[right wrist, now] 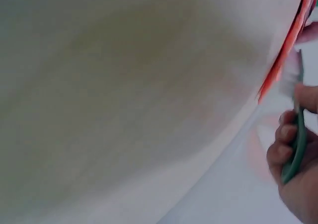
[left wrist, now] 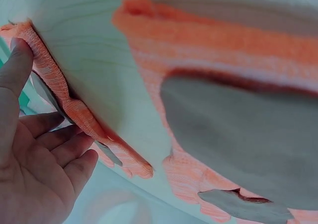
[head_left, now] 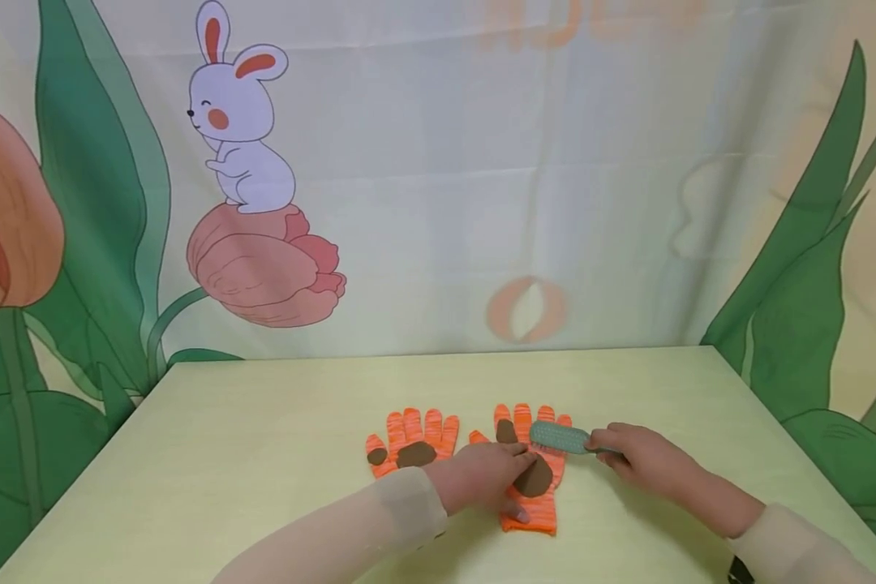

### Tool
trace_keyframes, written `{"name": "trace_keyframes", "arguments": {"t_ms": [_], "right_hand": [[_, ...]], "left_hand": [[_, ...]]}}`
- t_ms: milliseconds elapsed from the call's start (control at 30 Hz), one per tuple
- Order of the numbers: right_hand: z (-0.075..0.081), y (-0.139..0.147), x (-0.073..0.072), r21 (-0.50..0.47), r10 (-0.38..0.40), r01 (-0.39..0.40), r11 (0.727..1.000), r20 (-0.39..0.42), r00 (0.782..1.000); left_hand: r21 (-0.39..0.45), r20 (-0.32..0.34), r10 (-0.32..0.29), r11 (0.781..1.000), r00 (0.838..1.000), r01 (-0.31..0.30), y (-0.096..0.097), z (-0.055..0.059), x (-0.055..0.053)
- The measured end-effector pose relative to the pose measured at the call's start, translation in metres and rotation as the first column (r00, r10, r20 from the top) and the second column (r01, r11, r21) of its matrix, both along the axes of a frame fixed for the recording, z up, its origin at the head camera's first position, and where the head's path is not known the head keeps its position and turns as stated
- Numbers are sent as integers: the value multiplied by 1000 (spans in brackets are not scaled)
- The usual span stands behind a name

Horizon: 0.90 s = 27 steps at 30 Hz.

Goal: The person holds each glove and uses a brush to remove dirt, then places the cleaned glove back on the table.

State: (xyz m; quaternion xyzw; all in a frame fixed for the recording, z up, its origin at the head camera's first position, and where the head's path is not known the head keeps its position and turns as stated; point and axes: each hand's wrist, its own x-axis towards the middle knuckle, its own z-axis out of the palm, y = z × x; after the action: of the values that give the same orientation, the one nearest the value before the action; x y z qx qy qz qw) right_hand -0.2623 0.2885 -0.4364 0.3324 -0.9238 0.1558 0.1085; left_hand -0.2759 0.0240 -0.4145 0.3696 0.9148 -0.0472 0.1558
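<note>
Two orange knit gloves with brown patches lie on the table. On the right-hand glove (head_left: 536, 515) rests my left hand (head_left: 482, 477), its fingers extended over the palm patch (head_left: 534, 480) and its thumb near the cuff. In the left wrist view the thumb and fingertips (left wrist: 79, 177) touch that glove. My right hand (head_left: 646, 458) grips the handle of a green brush (head_left: 560, 438). The brush's bristles face down at the glove's fingers. To the left lies the other glove (head_left: 412, 426), partly hidden by my left hand and forearm.
The pale yellow table (head_left: 263, 454) extends around the gloves. Behind its far edge hangs a cloth backdrop (head_left: 423, 178) printed with a rabbit, tulips and leaves. A small dark object (head_left: 740, 570) shows below the right sleeve.
</note>
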Motion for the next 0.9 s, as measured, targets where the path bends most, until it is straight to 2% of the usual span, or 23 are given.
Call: {"name": "trace_keyframes", "arguments": {"t_ms": [133,233,333,467,567,733,800,900], "right_hand": [[0,0,2,-5,-60,60,998,-45,997],[-1,0,1,-34,10,-11,999,-29,1000],[-1,-1,1,-16,54,-54,998,-12,998],[0,-5,0,34,-46,47,998,-41,998],[4,-7,-2,8,-83,84,996,-50,995],[9,-7,-6,-11,40,-39,999,24,999],[7,-4,-7,12,55,-56,998,30,998],[5,-3,-5,38,-31,32,999,-26,999]], "left_hand": [[-1,10,-6,1000,1000,6,1,-1,1],[1,14,-4,1000,1000,4,1,-2,2],[1,9,4,1000,1000,-4,1,-3,2],[-6,-4,-1,1000,1000,1,0,-1,1],[-10,-7,-6,1000,1000,6,0,0,0],[-6,2,3,1000,1000,-3,0,0,-2],[-5,4,5,1000,1000,-5,-1,0,-2],[-3,7,6,1000,1000,-6,-1,1,-1]]}}
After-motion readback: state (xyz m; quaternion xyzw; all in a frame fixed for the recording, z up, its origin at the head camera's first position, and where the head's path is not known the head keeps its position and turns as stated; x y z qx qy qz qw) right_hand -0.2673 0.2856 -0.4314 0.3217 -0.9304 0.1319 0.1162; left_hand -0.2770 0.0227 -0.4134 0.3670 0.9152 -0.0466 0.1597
